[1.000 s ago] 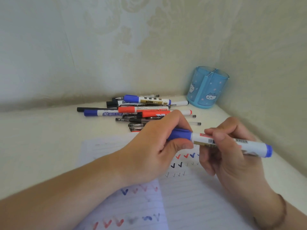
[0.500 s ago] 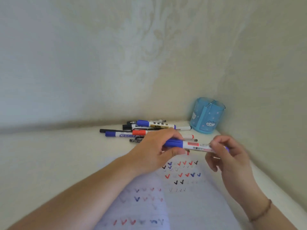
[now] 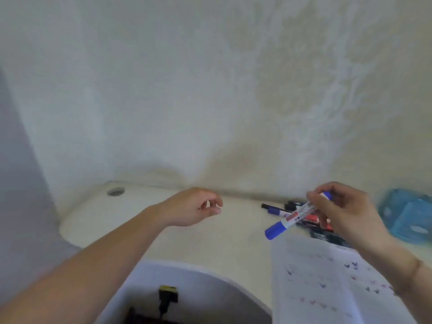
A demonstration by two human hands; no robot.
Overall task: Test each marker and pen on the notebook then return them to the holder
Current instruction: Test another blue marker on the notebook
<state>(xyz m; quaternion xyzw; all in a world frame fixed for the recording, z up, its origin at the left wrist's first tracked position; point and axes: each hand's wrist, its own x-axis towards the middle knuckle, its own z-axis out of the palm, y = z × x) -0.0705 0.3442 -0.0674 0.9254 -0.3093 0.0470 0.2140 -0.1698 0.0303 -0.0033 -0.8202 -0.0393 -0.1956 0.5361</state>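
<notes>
Right hand [image 3: 346, 213] grasping blue marker [image 3: 297, 215] above notebook [image 3: 327, 281], cap end down-left; left hand [image 3: 194, 206] loosely curled, empty, well apart over counter [image 3: 229, 242].

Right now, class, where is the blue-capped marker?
In the head view, the blue-capped marker is right of centre, held in the right hand above the pen pile, left of the blue holder.

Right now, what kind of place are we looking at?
Probably a home study corner: a cream desk against a patterned wall, a lined paper notebook marked with coloured ticks, and a blue plastic pen holder.
</notes>
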